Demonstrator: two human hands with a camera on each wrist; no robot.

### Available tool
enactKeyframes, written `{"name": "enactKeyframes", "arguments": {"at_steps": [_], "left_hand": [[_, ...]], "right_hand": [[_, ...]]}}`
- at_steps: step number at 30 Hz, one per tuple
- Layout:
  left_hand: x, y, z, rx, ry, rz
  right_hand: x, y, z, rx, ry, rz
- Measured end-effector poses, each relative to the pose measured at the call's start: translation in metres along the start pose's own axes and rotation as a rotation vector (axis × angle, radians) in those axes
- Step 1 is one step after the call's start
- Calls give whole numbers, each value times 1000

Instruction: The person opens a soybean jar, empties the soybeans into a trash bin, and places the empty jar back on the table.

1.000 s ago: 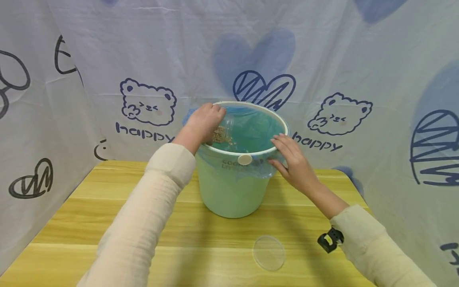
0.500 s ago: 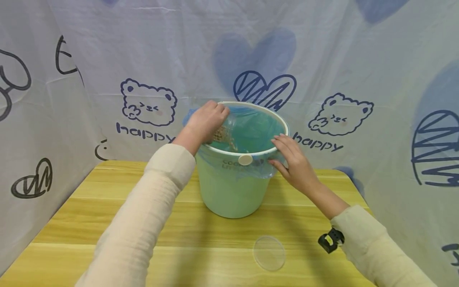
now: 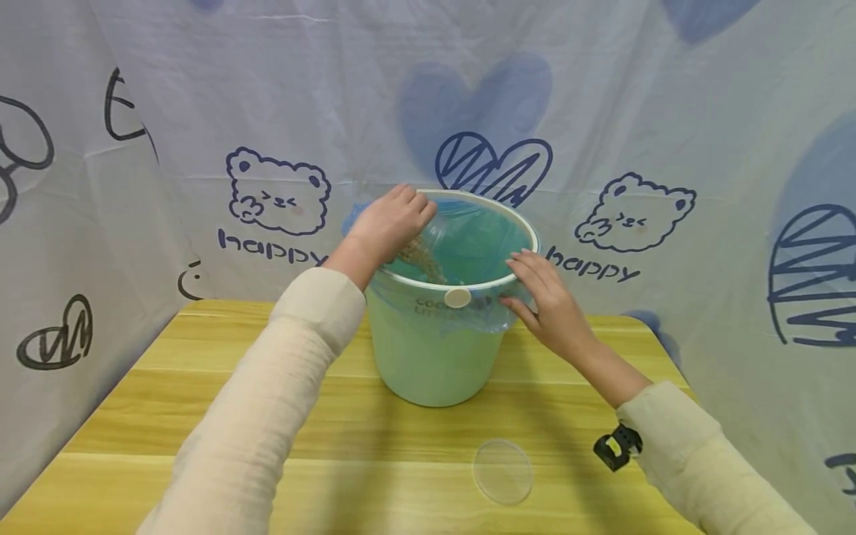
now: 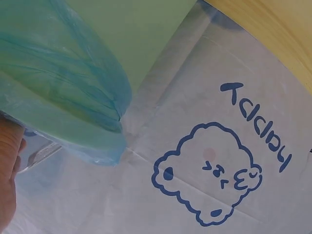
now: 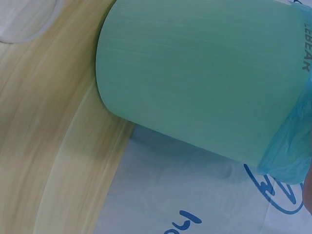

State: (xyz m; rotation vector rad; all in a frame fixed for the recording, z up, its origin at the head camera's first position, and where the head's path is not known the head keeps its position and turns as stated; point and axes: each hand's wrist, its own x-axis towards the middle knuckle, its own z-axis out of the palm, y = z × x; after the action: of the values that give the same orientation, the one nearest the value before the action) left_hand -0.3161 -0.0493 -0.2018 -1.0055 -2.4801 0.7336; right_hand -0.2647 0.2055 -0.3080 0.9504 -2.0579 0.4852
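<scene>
My left hand (image 3: 391, 227) grips a clear plastic jar (image 3: 436, 227) at the left side of the trash can's mouth, mostly hidden by the fingers. The jar is tilted, and brown grains (image 3: 420, 258) spill from it into the can. The light green trash can (image 3: 435, 357) has a white rim and a blue bag (image 3: 481, 230) lining it, folded over the edge. My right hand (image 3: 548, 305) holds the can's right front rim, fingers over the top and thumb against the bag outside. In the left wrist view, part of the left hand (image 4: 7, 170) shows beside the bag.
A clear round lid (image 3: 503, 472) lies flat on the wooden table (image 3: 321, 431), in front of the can. Behind hangs a pale curtain (image 3: 374, 89) printed with bears and hearts. A black strap (image 3: 617, 447) hangs at my right sleeve.
My left hand has moved slightly right and up, tipping the jar further. The grains now run out in a thicker stream. The right hand and the can have stayed put.
</scene>
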Motion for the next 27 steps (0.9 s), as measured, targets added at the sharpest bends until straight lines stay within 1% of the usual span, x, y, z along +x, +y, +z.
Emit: {"name": "enactKeyframes", "arguments": {"at_steps": [9, 14, 17, 22, 27], "left_hand": [[0, 3, -2, 162, 42, 66], [-1, 3, -1, 294, 64, 105], [-1, 3, 0, 358, 87, 131], [-2, 2, 3, 408, 153, 155], [-2, 1, 6, 449, 206, 160]], "right_hand": [[0, 1, 0, -3, 1, -2], [0, 1, 0, -4, -1, 1], [-1, 1, 1, -1, 1, 2], [0, 2, 1, -1, 3, 2], [0, 1, 2, -4, 5, 0]]}}
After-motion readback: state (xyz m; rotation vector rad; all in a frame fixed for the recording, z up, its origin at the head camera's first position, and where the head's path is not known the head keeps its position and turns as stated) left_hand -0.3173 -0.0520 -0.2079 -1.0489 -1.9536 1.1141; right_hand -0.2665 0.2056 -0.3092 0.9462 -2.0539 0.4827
